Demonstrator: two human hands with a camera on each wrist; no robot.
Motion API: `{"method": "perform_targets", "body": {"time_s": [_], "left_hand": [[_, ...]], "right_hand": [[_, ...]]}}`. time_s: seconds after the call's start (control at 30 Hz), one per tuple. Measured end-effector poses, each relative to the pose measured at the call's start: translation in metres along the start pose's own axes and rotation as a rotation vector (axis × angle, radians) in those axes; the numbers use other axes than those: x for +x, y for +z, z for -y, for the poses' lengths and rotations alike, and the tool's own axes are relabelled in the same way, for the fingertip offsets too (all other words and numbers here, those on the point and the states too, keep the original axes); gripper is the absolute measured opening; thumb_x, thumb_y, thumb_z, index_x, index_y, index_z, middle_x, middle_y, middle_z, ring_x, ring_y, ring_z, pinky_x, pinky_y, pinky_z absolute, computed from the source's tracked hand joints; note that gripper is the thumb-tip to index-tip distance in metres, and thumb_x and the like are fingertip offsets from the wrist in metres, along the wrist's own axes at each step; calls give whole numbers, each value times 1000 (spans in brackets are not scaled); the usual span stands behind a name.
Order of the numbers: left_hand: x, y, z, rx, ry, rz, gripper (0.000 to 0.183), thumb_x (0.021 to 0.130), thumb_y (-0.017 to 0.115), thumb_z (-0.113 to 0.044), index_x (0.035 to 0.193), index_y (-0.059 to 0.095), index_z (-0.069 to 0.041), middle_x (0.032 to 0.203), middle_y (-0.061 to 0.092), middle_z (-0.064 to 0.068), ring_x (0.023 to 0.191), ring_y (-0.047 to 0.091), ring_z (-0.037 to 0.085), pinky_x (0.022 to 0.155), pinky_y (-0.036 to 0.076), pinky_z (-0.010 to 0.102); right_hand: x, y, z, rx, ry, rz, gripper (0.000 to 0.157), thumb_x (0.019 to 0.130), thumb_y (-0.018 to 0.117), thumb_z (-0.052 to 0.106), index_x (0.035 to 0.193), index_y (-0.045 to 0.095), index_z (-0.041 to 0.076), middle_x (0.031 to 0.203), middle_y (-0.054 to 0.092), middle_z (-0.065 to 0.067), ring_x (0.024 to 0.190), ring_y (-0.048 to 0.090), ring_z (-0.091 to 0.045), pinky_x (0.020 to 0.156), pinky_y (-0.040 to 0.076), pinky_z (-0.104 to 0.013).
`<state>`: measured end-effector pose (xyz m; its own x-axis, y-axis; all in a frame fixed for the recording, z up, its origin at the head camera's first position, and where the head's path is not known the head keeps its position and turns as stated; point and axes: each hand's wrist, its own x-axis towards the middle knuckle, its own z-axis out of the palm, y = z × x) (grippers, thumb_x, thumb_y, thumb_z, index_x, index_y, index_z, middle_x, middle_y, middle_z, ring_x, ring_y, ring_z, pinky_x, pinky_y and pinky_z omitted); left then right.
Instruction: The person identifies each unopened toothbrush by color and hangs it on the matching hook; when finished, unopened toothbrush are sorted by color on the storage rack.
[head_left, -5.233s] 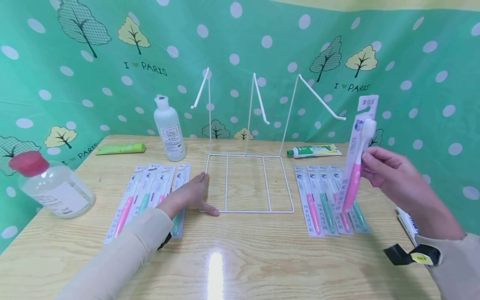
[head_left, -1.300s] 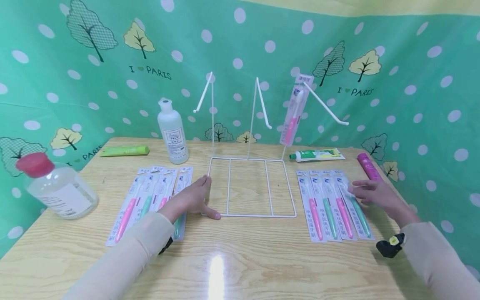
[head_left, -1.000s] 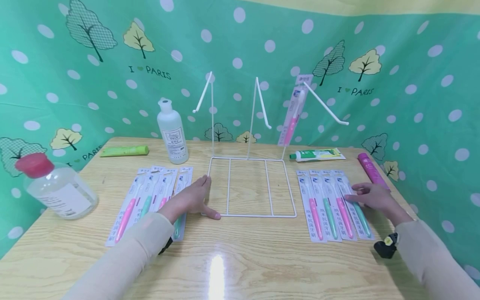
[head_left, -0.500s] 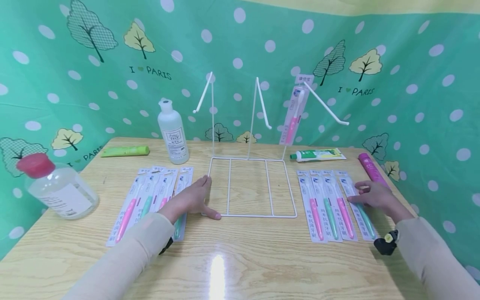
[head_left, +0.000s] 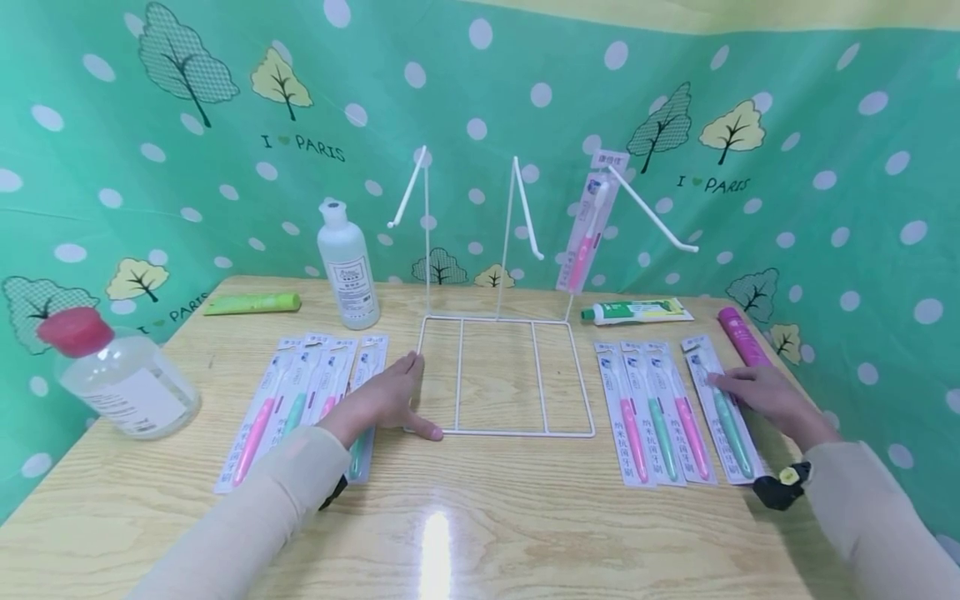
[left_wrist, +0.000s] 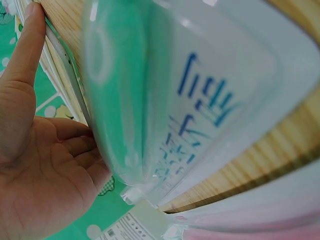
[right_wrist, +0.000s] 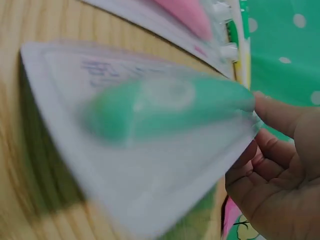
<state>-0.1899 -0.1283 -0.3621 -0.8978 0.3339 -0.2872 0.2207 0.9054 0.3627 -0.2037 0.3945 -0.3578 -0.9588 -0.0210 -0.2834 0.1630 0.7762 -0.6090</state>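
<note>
My right hand pinches a packaged toothbrush with a green handle at the right end of the right row. In the right wrist view, thumb and fingers take opposite sides of its pack, which is tilted off the tabletop. My left hand rests against the left side of the white wire rack's base, thumb stretched to the front rail and fingers at the side rail. A pink-handled packaged toothbrush hangs from the rack's right hook. The middle hook and left hook carry nothing.
Several packaged toothbrushes lie right and left of the rack. Behind are a white bottle, a green tube and a toothpaste tube. A red-capped bottle stands left; a magenta tube lies right.
The pink toothbrush, earlier in my right hand, now hangs on the right hook. The right hand has since gripped the green toothbrush and shifted it right from its row. The left hand stayed.
</note>
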Motion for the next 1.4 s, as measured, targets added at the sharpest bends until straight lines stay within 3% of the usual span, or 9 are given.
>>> {"method": "perform_targets", "body": {"time_s": [0.2, 0.4, 0.6, 0.87, 1.13, 1.4], "left_hand": [[0, -1, -1, 4, -6, 3, 128, 54, 74, -62, 143, 10, 3, 149, 7, 21, 136, 9, 33, 110, 15, 44], [0, 0, -1, 14, -7, 4, 128, 54, 74, -63, 143, 10, 3, 149, 7, 22, 136, 9, 33, 110, 15, 43], [0, 0, 0, 17, -18, 6, 128, 54, 73, -64, 144, 10, 2, 149, 7, 21, 136, 9, 33, 110, 15, 43], [0, 0, 0, 16, -10, 5, 128, 54, 73, -63, 143, 10, 3, 149, 7, 21, 136, 9, 33, 110, 16, 44], [0, 1, 0, 19, -10, 6, 128, 54, 73, -64, 144, 9, 2, 149, 6, 20, 136, 8, 33, 110, 15, 43], [1, 2, 2, 16, -7, -2, 129, 53, 73, -65, 144, 10, 2, 149, 6, 20, 136, 9, 33, 110, 15, 43]], "right_hand": [[-10, -9, 5, 43, -19, -60, 78, 91, 38, 55, 132, 35, -12, 118, 48, -26, 93, 52, -24, 77, 45, -39], [-27, -20, 30, 92, -90, -110, 76, 92, 38, 50, 135, 30, -12, 117, 49, -24, 83, 54, -3, 72, 47, -24], [-44, -18, 67, 88, -138, -138, 71, 90, 40, 53, 134, 40, -2, 119, 50, -20, 85, 55, -6, 76, 46, -32], [-54, 0, 117, 133, -278, -93, 52, 92, 44, 46, 119, 54, 3, 105, 60, -12, 84, 59, -22, 77, 44, -35], [-62, 17, 160, 110, -366, -18, 44, 92, 46, 45, 112, 58, 8, 94, 60, -12, 83, 56, -27, 77, 42, -37], [-77, 28, 190, 208, -568, -25, 31, 95, 48, 30, 113, 59, 8, 88, 61, -11, 76, 56, -25, 65, 51, -28]]}}
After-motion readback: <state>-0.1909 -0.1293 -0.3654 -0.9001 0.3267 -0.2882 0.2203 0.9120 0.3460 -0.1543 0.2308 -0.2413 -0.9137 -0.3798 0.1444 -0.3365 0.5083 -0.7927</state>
